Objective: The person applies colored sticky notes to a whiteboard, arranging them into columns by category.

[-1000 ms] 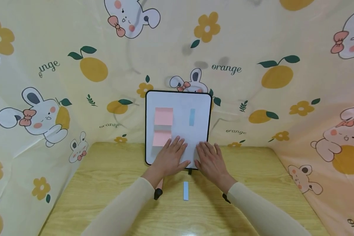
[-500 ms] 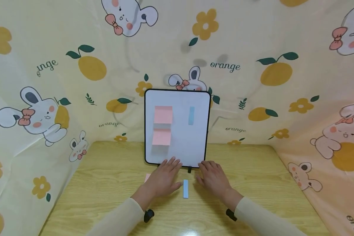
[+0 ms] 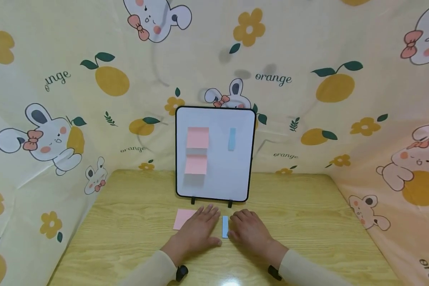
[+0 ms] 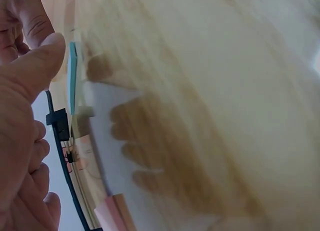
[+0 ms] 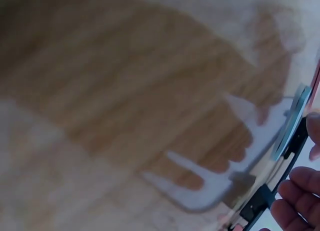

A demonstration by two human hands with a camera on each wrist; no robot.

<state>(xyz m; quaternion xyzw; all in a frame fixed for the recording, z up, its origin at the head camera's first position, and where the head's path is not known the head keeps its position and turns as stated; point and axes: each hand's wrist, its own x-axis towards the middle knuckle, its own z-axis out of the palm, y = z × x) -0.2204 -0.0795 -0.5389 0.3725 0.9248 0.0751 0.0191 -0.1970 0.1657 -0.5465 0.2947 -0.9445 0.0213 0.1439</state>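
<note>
My left hand [image 3: 196,230] is open with fingers extended, partly covering a pink sticky note pad [image 3: 182,218] on the table. Just right of a narrow blue sticky note pad [image 3: 225,227], my right hand [image 3: 252,232] has loosely bent fingers and holds nothing. Whether its thumb touches the blue pad I cannot tell. In the left wrist view the blue pad [image 4: 72,78] shows edge-on, beyond the left thumb. Behind the hands stands a whiteboard [image 3: 221,178] with a black frame. Two pink sticky notes [image 3: 198,138] sit on its left side, one above the other, and a blue strip note [image 3: 232,139] at its upper right.
Small black feet [image 3: 230,203] support the whiteboard on the wooden table [image 3: 128,222]. Patterned cloth [image 3: 279,115] hangs behind and along both sides. The glossy tabletop mirrors the hands and board in both wrist views.
Both hands have come down off the whiteboard's lower part toward the table. The right hand has shifted left, up to the blue pad. The pads and notes have stayed put.
</note>
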